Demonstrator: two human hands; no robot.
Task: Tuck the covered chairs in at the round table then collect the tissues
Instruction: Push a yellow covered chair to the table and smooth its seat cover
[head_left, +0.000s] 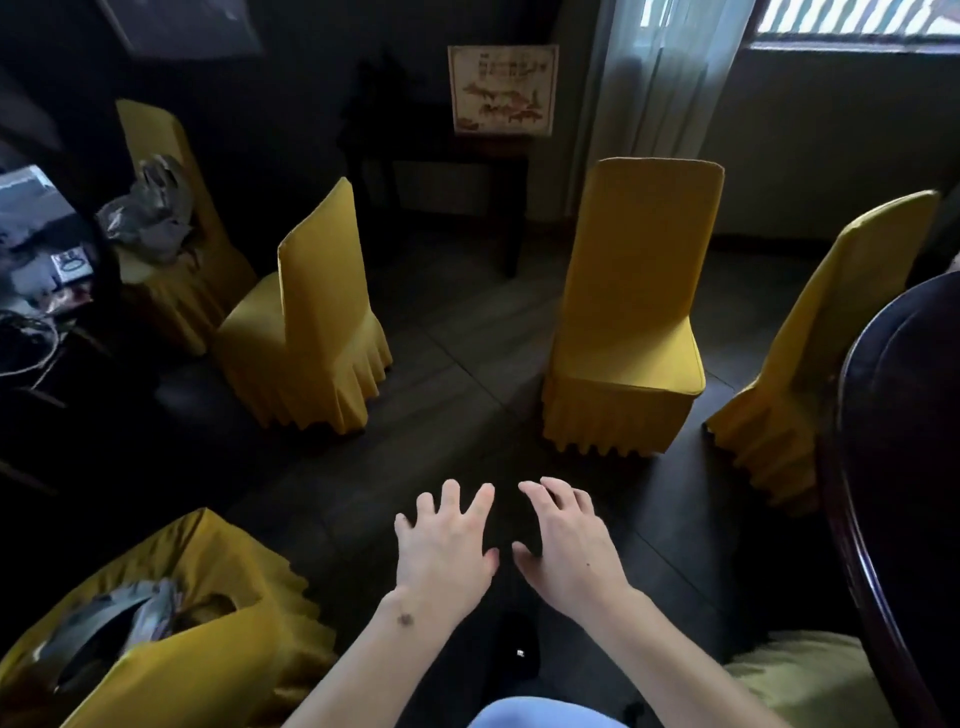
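Five yellow covered chairs show up here, and none looks tucked in yet. The closest to the job is the middle chair (631, 322), standing out on the floor (457, 374) with its seat facing me, well apart from the round desk (893, 415), which only shows as a dark glossy curved rim on the right. Another chair (810, 364) sits just beside that rim, angled back-on. A third chair (311, 312) faces away to the left, and two more have crumpled grey bags on them: the far-left chair (171, 218) and the near-left chair (208, 597). My guess is they got pulled out and left scattered.

Both hands are stretched forward over the dark tile floor, side by side, holding nothing: left hand (444, 545) has its grip wide with fingers spread, right hand (569, 545) the same, fingers slightly curled. Looks like a reach toward the middle chair.

The covers are smooth stretchy-looking fabric with pleated skirts down to the floor. Can't spot any tissues.
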